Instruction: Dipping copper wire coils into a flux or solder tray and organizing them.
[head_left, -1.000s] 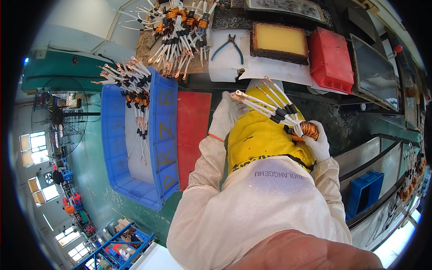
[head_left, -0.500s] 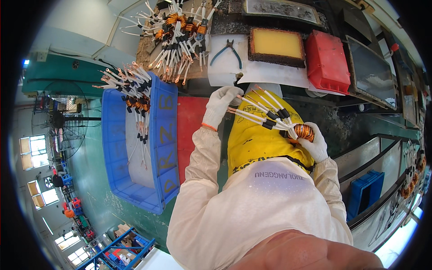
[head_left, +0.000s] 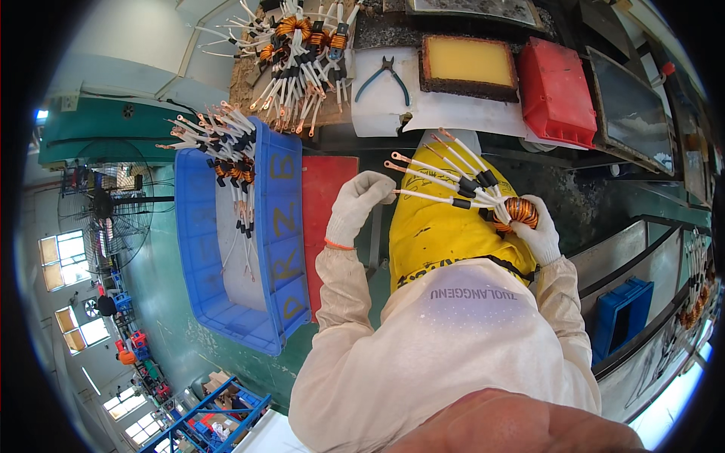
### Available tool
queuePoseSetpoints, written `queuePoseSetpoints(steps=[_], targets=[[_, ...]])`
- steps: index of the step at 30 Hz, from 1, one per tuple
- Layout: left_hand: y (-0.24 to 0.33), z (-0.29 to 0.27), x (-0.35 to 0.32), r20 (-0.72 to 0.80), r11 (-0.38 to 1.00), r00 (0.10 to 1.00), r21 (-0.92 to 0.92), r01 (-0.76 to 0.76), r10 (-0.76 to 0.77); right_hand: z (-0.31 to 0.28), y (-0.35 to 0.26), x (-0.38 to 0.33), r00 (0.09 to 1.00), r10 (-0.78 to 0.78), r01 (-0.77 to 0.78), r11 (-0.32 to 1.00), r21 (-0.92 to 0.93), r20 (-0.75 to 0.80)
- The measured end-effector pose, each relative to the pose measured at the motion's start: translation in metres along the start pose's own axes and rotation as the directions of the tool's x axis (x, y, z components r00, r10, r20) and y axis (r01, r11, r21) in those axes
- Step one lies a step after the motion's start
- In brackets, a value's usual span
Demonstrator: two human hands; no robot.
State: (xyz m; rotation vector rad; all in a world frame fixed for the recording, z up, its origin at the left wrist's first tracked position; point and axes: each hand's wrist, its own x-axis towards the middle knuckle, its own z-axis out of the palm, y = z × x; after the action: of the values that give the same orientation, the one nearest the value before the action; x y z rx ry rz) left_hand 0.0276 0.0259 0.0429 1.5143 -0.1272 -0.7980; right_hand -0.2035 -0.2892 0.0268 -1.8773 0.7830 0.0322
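The right hand [head_left: 539, 232] is closed around the copper-wound coil [head_left: 521, 212], which is held over the yellow cloth [head_left: 427, 230]. Well apart from it, the left hand [head_left: 361, 199] appears to pinch the tip of one white lead [head_left: 424, 197]; pliers [head_left: 387, 66] lie beyond.

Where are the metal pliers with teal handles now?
In the head view, the teal-handled metal pliers lie on the white sheet at upper centre, left of the dark-rimmed rectangular yellow tray.
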Motion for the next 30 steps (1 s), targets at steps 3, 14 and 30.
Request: queuePoseSetpoints(steps=[3,14,30], targets=[[-0.016,0.000,0.007,-0.065,1.000,0.998,-0.019,0.005,-0.006,0.000,-0.004,-0.002,0.999,-0.035,0.035,0.999,-0.006,0.012],[-0.062,-0.006,0.019,-0.031,0.943,0.999,-0.333,0.010,-0.022,0.000,-0.001,-0.007,0.999,-0.028,0.027,0.999,-0.033,-0.021],[-0.009,0.142,0.053,0.575,0.996,0.815,0.017,-0.089,0.063,-0.067,-0.063,0.014,0.801,-0.582,0.554,0.809,-0.194,-0.140]])
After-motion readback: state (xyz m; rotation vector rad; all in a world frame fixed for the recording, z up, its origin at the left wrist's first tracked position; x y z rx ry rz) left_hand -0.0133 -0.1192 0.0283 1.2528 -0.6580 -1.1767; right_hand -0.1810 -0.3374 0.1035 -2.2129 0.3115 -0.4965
